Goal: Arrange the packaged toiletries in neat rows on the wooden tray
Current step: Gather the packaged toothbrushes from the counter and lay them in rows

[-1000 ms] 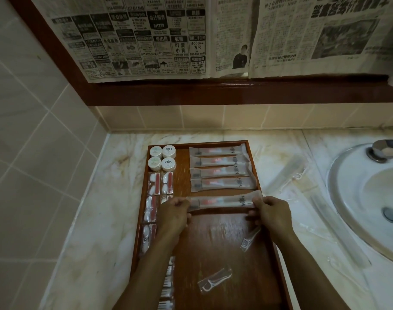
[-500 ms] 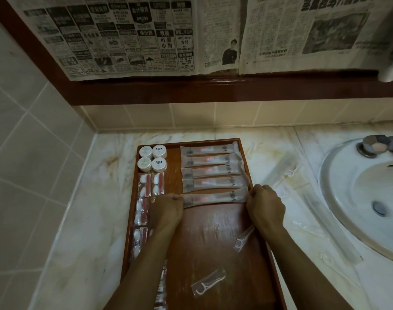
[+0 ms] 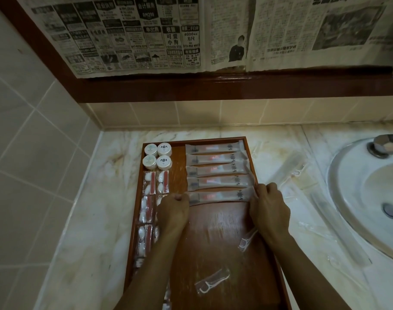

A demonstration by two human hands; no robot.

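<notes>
While pinched at both ends, long packet (image 3: 220,196) flat on wooden tray (image 3: 222,233).

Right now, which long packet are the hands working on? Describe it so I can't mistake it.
Find the wooden tray on the marble counter left of the sink. Long packets are stacked in its far right part; yours is the nearest packet. Only it has the left hand and right hand gripping its ends.

The newspaper (image 3: 146,34) taped on the wall shows "RM299", "4000++" and "可養小狗" (packet markings are illegible).
</notes>
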